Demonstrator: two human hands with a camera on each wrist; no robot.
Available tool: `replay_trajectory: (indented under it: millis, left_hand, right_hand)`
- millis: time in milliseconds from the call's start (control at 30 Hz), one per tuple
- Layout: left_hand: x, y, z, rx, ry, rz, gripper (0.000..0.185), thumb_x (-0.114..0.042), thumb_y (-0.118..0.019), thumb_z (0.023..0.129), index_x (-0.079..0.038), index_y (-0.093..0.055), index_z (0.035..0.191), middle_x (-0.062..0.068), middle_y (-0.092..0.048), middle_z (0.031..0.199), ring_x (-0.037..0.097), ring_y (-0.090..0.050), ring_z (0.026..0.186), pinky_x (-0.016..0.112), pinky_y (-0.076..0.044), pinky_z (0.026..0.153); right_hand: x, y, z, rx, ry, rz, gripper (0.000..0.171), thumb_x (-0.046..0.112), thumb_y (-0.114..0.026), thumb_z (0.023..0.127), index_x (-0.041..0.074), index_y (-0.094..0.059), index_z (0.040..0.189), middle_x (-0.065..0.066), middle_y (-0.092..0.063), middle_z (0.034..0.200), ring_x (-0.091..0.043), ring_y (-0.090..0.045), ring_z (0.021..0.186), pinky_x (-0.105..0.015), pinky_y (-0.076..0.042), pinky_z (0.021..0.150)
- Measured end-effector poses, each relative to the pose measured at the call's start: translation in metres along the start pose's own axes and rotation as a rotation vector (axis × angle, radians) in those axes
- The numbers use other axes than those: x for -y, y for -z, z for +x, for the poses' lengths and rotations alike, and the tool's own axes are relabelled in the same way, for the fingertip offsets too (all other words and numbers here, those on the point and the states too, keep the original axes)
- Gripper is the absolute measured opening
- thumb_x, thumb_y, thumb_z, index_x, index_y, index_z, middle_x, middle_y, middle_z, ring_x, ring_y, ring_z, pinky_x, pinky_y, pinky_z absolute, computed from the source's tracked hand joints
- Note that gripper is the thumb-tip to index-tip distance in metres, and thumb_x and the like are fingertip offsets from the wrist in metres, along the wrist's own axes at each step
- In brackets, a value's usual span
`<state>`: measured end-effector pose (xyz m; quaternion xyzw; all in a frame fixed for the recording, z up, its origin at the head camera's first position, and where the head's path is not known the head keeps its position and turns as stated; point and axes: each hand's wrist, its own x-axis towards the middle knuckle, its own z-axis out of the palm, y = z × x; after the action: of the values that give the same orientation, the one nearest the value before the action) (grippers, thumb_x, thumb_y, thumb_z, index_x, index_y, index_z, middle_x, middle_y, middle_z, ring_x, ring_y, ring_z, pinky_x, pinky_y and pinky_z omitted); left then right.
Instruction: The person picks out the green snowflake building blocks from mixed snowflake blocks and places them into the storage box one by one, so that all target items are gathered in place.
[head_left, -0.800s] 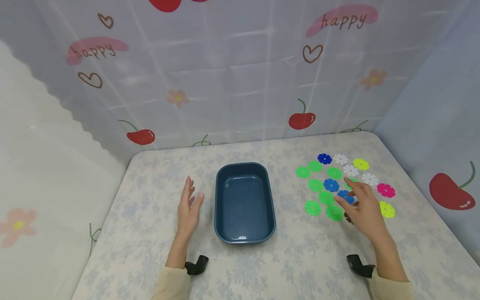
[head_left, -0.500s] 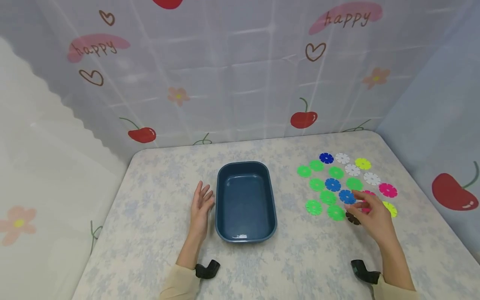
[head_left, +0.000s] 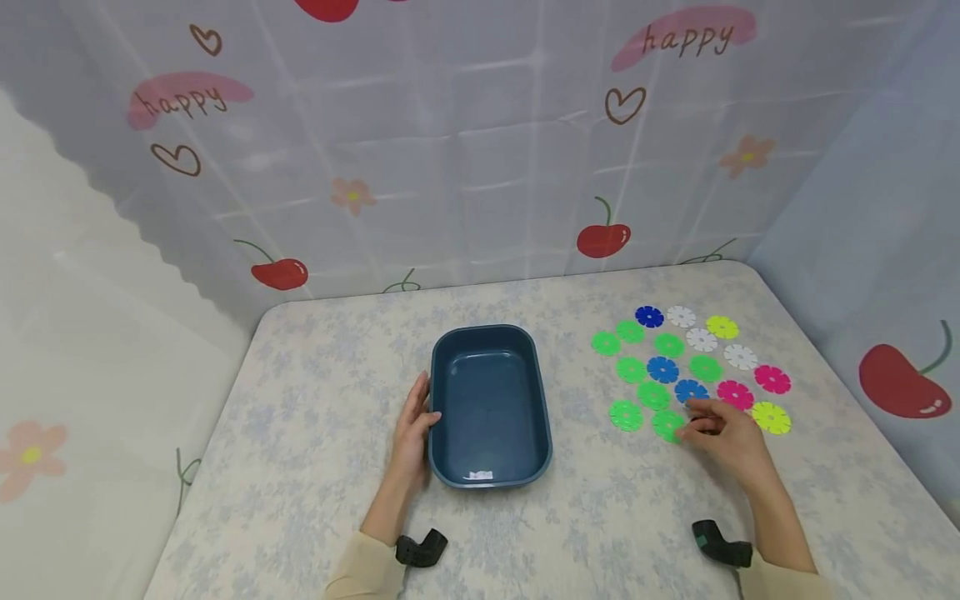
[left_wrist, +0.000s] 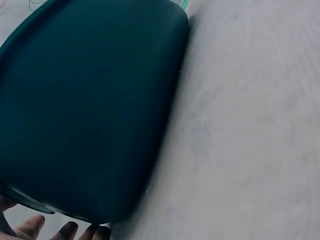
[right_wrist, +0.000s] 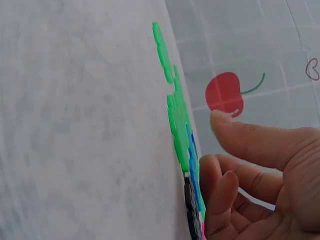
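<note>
A dark blue tray [head_left: 543, 400] stands empty at the table's middle. My left hand [head_left: 415, 427] lies flat against its left wall, thumb at the rim. In the left wrist view the tray [left_wrist: 90, 110] fills the frame, with fingertips [left_wrist: 65, 231] at its lower edge. Several flat flower-shaped discs lie at the right: green [head_left: 625, 415], blue [head_left: 690, 390], pink [head_left: 735, 394], yellow [head_left: 770, 417], white [head_left: 701, 339]. My right hand [head_left: 712, 427] hovers at their near edge. Its curled fingers [right_wrist: 220, 200] touch a dark disc [right_wrist: 190, 215] that lies flat; the thumb stays apart above it.
The table [head_left: 315, 400] has a pale flowered cloth and rounded far corners. Curtains with cherries and hearts close it in at the back and both sides. A row of green discs [right_wrist: 175, 120] lies just beyond my right fingers.
My left hand slid right across the cloth until it met the tray's left wall. My right hand drew back from the blue disc toward me and lowered onto the dark disc.
</note>
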<state>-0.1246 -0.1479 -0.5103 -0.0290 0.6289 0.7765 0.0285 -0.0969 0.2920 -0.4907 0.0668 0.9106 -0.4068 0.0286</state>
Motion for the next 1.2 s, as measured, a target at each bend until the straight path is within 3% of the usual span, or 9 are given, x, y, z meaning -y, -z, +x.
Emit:
replay_trajectory:
  millis: [400, 733, 1200]
  left_hand:
    - [0.0046, -0.0050, -0.0021, 0.009, -0.010, 0.079, 0.066, -0.006, -0.037, 0.096, -0.028, -0.024, 0.157, -0.005, -0.015, 0.164, 0.018, -0.008, 0.153, 0.048, -0.012, 0.121]
    - [0.0063, -0.0048, -0.0032, 0.008, -0.013, 0.069, 0.066, -0.007, -0.036, 0.095, -0.026, -0.023, 0.157, -0.004, -0.013, 0.165, 0.019, -0.005, 0.153, 0.049, -0.010, 0.121]
    - [0.0078, -0.0056, -0.0031, 0.020, -0.034, 0.073, 0.066, -0.007, -0.035, 0.096, -0.026, -0.022, 0.157, -0.004, -0.013, 0.165, 0.019, -0.005, 0.153, 0.048, -0.009, 0.121]
  right_hand:
    - [-0.0035, -0.0046, 0.0054, 0.062, -0.022, -0.044, 0.064, 0.022, -0.081, 0.079, -0.009, -0.056, 0.129, -0.018, -0.066, 0.102, -0.019, -0.059, 0.087, -0.018, -0.050, 0.064]
    - [0.0000, -0.0065, 0.0047, 0.059, 0.007, -0.115, 0.059, 0.017, -0.081, 0.078, -0.009, -0.058, 0.126, -0.013, -0.059, 0.096, -0.025, -0.055, 0.088, -0.021, -0.047, 0.063]
    - [0.0010, -0.0070, 0.0087, 0.076, 0.010, -0.140, 0.053, 0.013, -0.080, 0.077, -0.010, -0.059, 0.120, -0.010, -0.051, 0.089, -0.023, -0.048, 0.082, -0.025, -0.042, 0.061]
